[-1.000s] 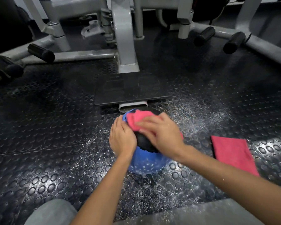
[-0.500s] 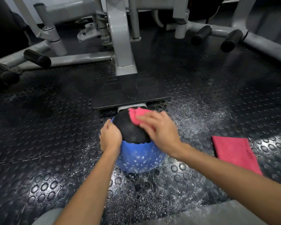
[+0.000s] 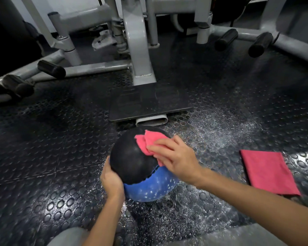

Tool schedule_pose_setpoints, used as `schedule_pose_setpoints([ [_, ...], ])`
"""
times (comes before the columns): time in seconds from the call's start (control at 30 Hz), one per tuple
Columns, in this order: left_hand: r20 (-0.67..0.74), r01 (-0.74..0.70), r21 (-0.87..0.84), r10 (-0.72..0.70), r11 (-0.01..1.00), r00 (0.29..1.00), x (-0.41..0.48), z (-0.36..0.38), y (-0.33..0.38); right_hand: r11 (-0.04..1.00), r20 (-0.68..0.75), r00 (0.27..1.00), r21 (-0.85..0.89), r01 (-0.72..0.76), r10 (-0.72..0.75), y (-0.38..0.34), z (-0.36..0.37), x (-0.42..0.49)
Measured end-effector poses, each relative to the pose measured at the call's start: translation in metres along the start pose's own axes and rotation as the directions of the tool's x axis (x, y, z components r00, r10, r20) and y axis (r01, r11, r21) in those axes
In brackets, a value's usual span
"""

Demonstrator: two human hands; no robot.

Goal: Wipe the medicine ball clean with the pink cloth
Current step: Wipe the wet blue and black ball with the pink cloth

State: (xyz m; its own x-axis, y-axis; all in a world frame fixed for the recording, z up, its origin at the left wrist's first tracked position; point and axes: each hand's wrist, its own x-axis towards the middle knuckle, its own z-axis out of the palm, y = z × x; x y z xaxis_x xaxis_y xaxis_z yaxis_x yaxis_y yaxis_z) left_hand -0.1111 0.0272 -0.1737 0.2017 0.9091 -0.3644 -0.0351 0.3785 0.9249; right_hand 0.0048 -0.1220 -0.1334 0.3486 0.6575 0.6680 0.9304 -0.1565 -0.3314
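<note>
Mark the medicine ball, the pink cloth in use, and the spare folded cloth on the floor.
medicine ball (image 3: 132, 162), head view, its black upper panel.
pink cloth (image 3: 150, 139), head view, the exposed corner atop the ball.
folded pink cloth (image 3: 267, 172), head view, its flat middle.

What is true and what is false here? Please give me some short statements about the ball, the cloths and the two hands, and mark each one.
The right hand presses a pink cloth on the medicine ball. True.
The left hand lies flat on the floor. False: it grips the ball's left side.
A second pink cloth lies on the floor, right of the ball. True.
The ball is blue all over. False: its top is black, its lower part blue.
</note>
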Motion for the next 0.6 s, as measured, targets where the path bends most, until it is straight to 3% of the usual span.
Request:
schedule_pose_setpoints([
  [0.03,-0.001,0.001,0.005,-0.001,1.0,1.0,-0.002,-0.011,-0.006,1.0,0.023,1.0,0.022,-0.018,0.018,0.005,0.0,-0.001],
  [0.1,-0.001,-0.074,0.162,0.075,0.984,0.997,-0.008,-0.035,-0.018,0.959,0.064,0.961,0.067,-0.275,0.271,0.014,-0.004,0.004],
  [0.17,-0.046,-0.206,0.339,0.235,0.918,0.971,-0.014,-0.053,-0.021,0.822,0.136,0.832,0.132,-0.554,0.538,0.026,-0.012,0.011],
  [0.27,-0.054,-0.351,0.49,0.43,0.798,0.901,-0.024,-0.061,0.001,0.704,0.202,0.737,0.216,-0.676,0.646,0.037,-0.021,0.015],
  [0.33,0.02,-0.409,0.53,0.471,0.743,0.882,-0.036,-0.049,0.027,0.679,0.232,0.729,0.266,-0.685,0.644,0.03,-0.024,0.02],
  [0.4,0.186,-0.48,0.601,0.472,0.639,0.862,-0.048,-0.025,0.049,0.687,0.25,0.757,0.318,-0.653,0.603,0.014,-0.02,0.025],
  [0.5,0.299,-0.455,0.777,0.38,0.435,0.875,-0.058,0.006,0.054,0.894,0.204,0.925,0.257,-0.368,0.322,-0.023,-0.005,0.024],
  [0.57,0.317,-0.466,0.845,0.454,0.264,0.833,-0.057,0.009,0.045,0.978,0.163,0.974,0.115,-0.176,0.156,-0.035,0.01,0.013],
  [0.6,0.322,-0.467,0.859,0.487,0.211,0.812,-0.057,0.007,0.042,0.981,0.147,0.976,0.085,-0.174,0.161,-0.034,0.016,0.012],
])
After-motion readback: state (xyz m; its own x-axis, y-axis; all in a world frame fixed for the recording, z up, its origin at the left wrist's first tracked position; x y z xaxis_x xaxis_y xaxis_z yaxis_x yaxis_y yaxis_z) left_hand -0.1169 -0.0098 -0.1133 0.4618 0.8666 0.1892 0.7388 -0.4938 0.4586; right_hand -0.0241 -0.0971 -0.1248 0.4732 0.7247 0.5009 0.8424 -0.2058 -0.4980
